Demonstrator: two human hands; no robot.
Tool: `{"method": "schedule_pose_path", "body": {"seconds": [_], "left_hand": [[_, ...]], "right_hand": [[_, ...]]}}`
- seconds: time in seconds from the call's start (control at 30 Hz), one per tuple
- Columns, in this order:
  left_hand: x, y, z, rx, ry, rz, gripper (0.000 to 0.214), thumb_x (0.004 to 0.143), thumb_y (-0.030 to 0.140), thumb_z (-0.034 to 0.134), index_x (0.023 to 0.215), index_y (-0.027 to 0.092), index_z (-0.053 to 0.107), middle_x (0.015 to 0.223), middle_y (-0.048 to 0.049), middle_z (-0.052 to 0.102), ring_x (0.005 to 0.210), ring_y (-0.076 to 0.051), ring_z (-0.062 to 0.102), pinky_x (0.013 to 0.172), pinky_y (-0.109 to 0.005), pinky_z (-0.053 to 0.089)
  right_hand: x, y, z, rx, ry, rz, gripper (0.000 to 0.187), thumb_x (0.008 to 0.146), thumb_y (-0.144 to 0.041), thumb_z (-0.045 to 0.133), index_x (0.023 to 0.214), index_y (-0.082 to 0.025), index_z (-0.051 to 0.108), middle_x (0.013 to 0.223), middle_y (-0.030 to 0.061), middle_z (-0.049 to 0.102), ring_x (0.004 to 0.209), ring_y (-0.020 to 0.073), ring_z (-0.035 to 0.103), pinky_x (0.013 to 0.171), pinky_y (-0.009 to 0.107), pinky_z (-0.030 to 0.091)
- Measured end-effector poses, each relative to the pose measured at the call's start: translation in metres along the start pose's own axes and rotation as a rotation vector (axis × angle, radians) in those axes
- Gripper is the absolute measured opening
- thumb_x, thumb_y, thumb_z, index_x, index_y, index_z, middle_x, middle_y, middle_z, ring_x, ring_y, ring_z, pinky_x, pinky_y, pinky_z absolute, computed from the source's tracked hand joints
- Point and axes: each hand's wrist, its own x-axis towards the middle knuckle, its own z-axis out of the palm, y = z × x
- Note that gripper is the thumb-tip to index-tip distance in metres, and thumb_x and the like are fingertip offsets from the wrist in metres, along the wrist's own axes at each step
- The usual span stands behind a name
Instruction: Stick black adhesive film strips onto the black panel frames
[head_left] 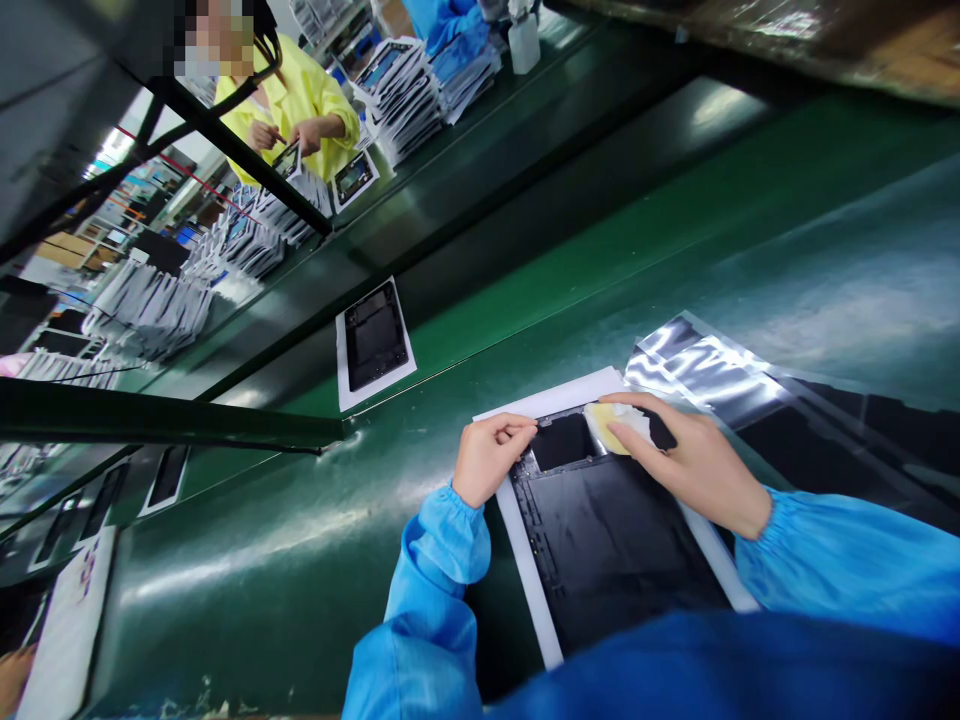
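In front of me a black tablet-like panel point(615, 540) lies on a white sheet point(551, 400) on the green bench, its lower end hidden by my blue clothing. My right hand point(694, 455) grips a crumpled white and yellowish wiping cloth point(619, 425), pressed against the panel's upper part. Beside the cloth is a dark rectangular recess point(562, 440). At the panel's upper left corner rests my left hand point(491, 455), fingers curled and pinched together; whatever they may hold is hidden.
Clear glossy film point(705, 370) lies to the right, over dark sheets. Another panel point(375, 335) sits on a white sheet on the green conveyor. Across it, a person in yellow point(300, 110) handles a similar piece beside stacks point(142, 305). A dark metal bar point(172, 425) juts in from the left.
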Motion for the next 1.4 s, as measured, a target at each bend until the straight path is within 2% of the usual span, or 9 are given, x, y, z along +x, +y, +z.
{"method": "schedule_pose_path", "body": {"seconds": [0.27,0.37,0.47,0.67,0.77,0.87,1.0,1.2,1.4], "left_hand": [[-0.001,-0.001,0.000,0.053,0.002,0.011,0.019,0.078,0.030,0.068,0.085,0.016,0.079,0.066,-0.0009,0.071,0.050,-0.009,0.053,0.053,-0.020,0.045],[-0.002,0.000,0.000,0.139,0.002,0.048,0.018,0.079,0.027,0.070,0.093,0.018,0.078,0.070,0.0010,0.071,0.053,-0.008,0.054,0.057,-0.020,0.046],[-0.004,0.003,0.000,0.284,-0.008,0.093,0.022,0.078,0.022,0.075,0.100,0.023,0.077,0.075,0.0048,0.071,0.056,-0.007,0.056,0.063,-0.019,0.047],[-0.009,0.008,0.001,0.464,0.001,0.129,0.021,0.080,0.020,0.076,0.099,0.028,0.076,0.080,0.0066,0.073,0.061,-0.008,0.060,0.068,-0.020,0.048],[-0.008,0.008,0.001,0.454,-0.001,0.127,0.021,0.080,0.019,0.076,0.099,0.027,0.077,0.079,0.0065,0.073,0.062,-0.008,0.060,0.068,-0.020,0.048],[-0.007,0.005,0.001,0.403,0.006,0.108,0.017,0.081,0.018,0.075,0.096,0.025,0.077,0.076,0.0061,0.072,0.060,-0.008,0.060,0.066,-0.020,0.048],[-0.005,0.002,0.003,0.363,0.041,0.086,0.016,0.081,0.017,0.074,0.094,0.024,0.079,0.073,0.0051,0.072,0.058,-0.008,0.059,0.065,-0.019,0.048],[-0.004,-0.001,0.004,0.333,0.052,0.088,0.017,0.080,0.016,0.074,0.094,0.024,0.080,0.074,0.0043,0.073,0.057,-0.008,0.059,0.065,-0.020,0.048],[-0.004,-0.003,0.003,0.261,0.050,0.079,0.015,0.080,0.018,0.073,0.092,0.024,0.080,0.073,0.0038,0.072,0.056,-0.008,0.057,0.062,-0.020,0.047]], "right_hand": [[-0.003,0.004,0.004,-0.087,0.008,-0.071,0.039,0.092,-0.052,0.047,0.112,-0.024,0.067,0.045,-0.0100,0.042,0.032,0.0128,0.028,0.051,0.031,0.043],[-0.004,0.008,0.006,-0.113,0.007,-0.084,0.040,0.093,-0.053,0.046,0.114,-0.025,0.067,0.045,-0.0096,0.043,0.032,0.0139,0.033,0.051,0.031,0.043],[-0.004,0.011,0.006,-0.128,0.008,-0.083,0.040,0.094,-0.052,0.046,0.115,-0.025,0.066,0.044,-0.0102,0.043,0.030,0.0135,0.031,0.048,0.031,0.041],[-0.003,0.010,0.004,-0.132,0.006,-0.113,0.038,0.094,-0.053,0.047,0.112,-0.026,0.066,0.051,-0.0078,0.055,0.030,0.0132,0.035,0.048,0.030,0.043],[-0.003,0.011,0.005,-0.145,0.036,-0.157,0.036,0.095,-0.051,0.047,0.112,-0.026,0.066,0.049,-0.0087,0.053,0.030,0.0132,0.036,0.046,0.029,0.043],[-0.004,0.013,0.005,-0.148,0.048,-0.186,0.033,0.095,-0.049,0.048,0.113,-0.026,0.065,0.055,-0.0066,0.062,0.031,0.0127,0.040,0.045,0.028,0.043],[-0.005,0.013,0.004,-0.146,0.012,-0.137,0.035,0.095,-0.050,0.047,0.114,-0.026,0.065,0.065,-0.0034,0.069,0.033,0.0136,0.045,0.049,0.030,0.046],[-0.005,0.012,0.003,-0.158,-0.006,-0.093,0.034,0.094,-0.048,0.048,0.114,-0.027,0.065,0.059,-0.0051,0.065,0.031,0.0133,0.042,0.045,0.030,0.042],[-0.006,0.012,0.004,-0.083,0.012,-0.089,0.035,0.093,-0.050,0.049,0.114,-0.026,0.065,0.056,-0.0066,0.061,0.031,0.0136,0.040,0.049,0.030,0.045]]}}
